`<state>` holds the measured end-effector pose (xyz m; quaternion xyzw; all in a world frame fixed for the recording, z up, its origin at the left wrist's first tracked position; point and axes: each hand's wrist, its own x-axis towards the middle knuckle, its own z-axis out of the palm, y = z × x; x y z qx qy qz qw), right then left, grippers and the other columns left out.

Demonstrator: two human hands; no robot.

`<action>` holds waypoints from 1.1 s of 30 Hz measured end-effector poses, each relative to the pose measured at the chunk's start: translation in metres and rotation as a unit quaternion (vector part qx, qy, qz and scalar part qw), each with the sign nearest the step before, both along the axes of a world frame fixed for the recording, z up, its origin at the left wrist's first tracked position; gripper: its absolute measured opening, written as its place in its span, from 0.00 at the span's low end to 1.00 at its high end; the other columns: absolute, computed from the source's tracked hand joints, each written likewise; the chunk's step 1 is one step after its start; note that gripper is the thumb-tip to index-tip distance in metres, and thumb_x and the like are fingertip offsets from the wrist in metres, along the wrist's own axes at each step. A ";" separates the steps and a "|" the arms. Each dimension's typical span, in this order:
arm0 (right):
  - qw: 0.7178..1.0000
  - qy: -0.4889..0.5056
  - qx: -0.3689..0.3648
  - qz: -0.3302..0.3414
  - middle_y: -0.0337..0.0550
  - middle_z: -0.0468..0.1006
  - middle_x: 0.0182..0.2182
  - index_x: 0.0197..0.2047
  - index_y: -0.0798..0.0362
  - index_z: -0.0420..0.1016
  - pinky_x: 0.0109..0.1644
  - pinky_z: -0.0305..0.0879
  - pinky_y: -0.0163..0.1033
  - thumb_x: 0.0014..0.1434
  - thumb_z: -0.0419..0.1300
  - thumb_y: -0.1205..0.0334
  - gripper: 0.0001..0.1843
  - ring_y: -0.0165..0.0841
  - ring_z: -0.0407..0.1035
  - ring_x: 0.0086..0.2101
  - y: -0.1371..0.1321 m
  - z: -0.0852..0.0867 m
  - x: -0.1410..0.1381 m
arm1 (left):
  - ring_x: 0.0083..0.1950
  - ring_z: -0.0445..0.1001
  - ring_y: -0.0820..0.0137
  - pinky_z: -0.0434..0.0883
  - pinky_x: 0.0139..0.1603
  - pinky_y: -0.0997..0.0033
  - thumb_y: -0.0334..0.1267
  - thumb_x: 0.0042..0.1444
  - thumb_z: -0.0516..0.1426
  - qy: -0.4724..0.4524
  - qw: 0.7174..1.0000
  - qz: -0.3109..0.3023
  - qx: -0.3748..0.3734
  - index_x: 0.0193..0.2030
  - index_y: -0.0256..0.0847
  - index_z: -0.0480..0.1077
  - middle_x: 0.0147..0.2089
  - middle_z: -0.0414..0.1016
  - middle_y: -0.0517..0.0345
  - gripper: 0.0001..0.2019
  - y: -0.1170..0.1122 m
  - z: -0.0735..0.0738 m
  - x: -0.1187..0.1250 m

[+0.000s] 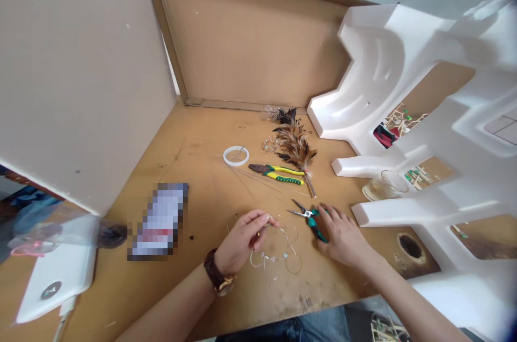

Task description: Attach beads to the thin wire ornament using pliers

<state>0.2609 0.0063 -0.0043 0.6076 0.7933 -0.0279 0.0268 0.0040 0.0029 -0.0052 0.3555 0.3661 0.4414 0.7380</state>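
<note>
My left hand (pixel 244 241) pinches a thin wire between its fingertips, and the wire runs down into a loose wire loop with small beads (pixel 278 258) on the wooden tabletop (pixel 242 299). My right hand (pixel 343 235) grips the teal handles of needle-nose pliers (pixel 309 222), with the steel jaws pointing up and left. Farther back lie a bunch of brown-and-black feathers (pixel 294 144), yellow-green-handled combination pliers (pixel 277 174) and a white ring (pixel 236 155). Both hands are apart from these.
White moulded foam packaging (pixel 404 89) fills the right side, with a glass tumbler (pixel 385 186) beside it. Cardboard panels (pixel 246 35) rise behind the table. A pixelated flat object (pixel 159 222) lies left, near a white device (pixel 56 272). A round hole (pixel 411 248) pierces the tabletop.
</note>
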 end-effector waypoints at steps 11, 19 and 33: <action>0.999 0.001 -0.047 -0.025 0.48 0.71 0.36 0.43 0.56 0.65 0.35 0.57 0.38 0.49 0.54 0.63 0.16 0.37 0.68 0.32 0.013 0.026 0.001 | 0.16 0.52 0.86 0.46 0.16 0.79 0.43 0.53 0.56 -0.006 1.000 -0.014 -0.001 0.31 0.35 0.68 0.36 0.75 0.53 0.12 0.002 0.003 -0.005; 0.985 0.022 0.009 0.173 0.47 0.69 0.36 0.45 0.52 0.67 0.39 0.54 0.41 0.43 0.56 0.69 0.22 0.39 0.62 0.37 -0.002 0.090 -0.006 | 0.16 0.52 0.86 0.47 0.15 0.80 0.45 0.53 0.55 0.039 0.999 -0.017 0.006 0.29 0.34 0.69 0.32 0.73 0.58 0.13 0.002 0.002 -0.004; 0.966 -0.082 0.026 0.243 0.43 0.68 0.32 0.43 0.50 0.67 0.34 0.44 0.39 0.45 0.57 0.67 0.18 0.36 0.57 0.33 -0.006 0.100 -0.022 | 0.14 0.52 0.86 0.47 0.15 0.80 0.43 0.54 0.54 0.072 0.994 -0.072 0.049 0.29 0.33 0.69 0.29 0.74 0.57 0.13 0.002 -0.001 -0.004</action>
